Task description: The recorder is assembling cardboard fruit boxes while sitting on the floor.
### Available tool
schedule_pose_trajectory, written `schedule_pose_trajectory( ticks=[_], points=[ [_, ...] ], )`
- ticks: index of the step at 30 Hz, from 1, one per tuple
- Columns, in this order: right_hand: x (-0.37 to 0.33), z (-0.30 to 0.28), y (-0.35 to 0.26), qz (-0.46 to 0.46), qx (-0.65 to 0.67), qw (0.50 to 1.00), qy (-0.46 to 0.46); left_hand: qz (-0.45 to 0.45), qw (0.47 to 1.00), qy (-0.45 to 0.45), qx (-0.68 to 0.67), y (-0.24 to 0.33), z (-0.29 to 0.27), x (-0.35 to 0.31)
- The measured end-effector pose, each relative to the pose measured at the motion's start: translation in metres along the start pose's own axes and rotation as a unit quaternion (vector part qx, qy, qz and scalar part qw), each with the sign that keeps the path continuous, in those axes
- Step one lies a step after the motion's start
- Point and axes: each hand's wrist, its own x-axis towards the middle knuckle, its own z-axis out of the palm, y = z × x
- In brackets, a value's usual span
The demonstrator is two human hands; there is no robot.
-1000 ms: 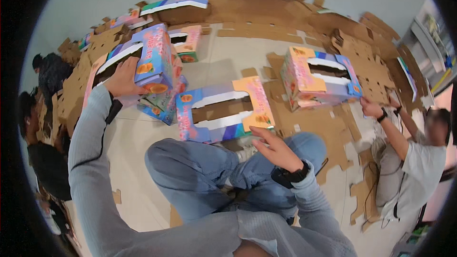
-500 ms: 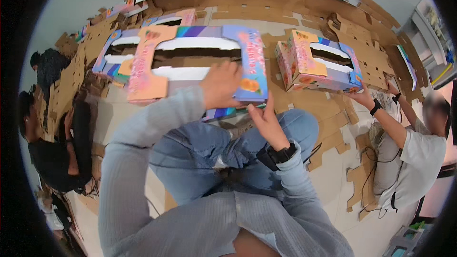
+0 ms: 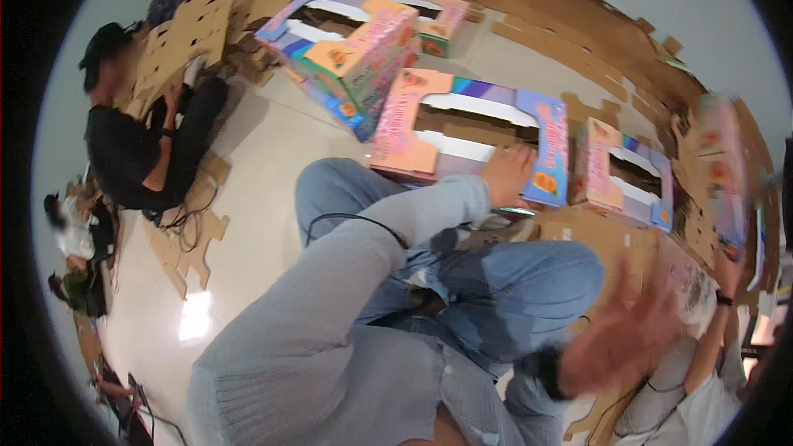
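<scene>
Nearest box [image 3: 462, 150], long axis crosswise (upright)

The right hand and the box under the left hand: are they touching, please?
Apart: the head view shows the right hand, blurred, with the right knee between it and the box.

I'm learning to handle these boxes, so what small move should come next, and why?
Probably bring the right hand to the blue end of the box under the left hand, for a steadier two-handed hold: only the left hand touches it, while the right, though blurred, looks open and empty.
</scene>
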Motion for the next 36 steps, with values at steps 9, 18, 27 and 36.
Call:
schedule_pose_trajectory(
  ticks=[9,18,27,36],
  points=[
    [-0.009,0.005,-0.031,-0.269,0.037,0.859,-0.433,0.025,0.997,0.073,-0.019,-0.014,-0.006,-0.077],
    [-0.017,0.005,-0.020,-0.193,-0.059,0.880,-0.429,0.004,0.998,0.056,-0.032,-0.012,-0.001,-0.116],
    [-0.028,0.002,-0.022,-0.164,-0.069,0.883,-0.435,0.011,0.998,0.062,-0.010,-0.011,-0.003,-0.120],
    [-0.030,0.000,-0.018,-0.131,-0.078,0.882,-0.446,0.003,0.997,0.075,-0.025,-0.012,0.000,-0.119]
  ],
)
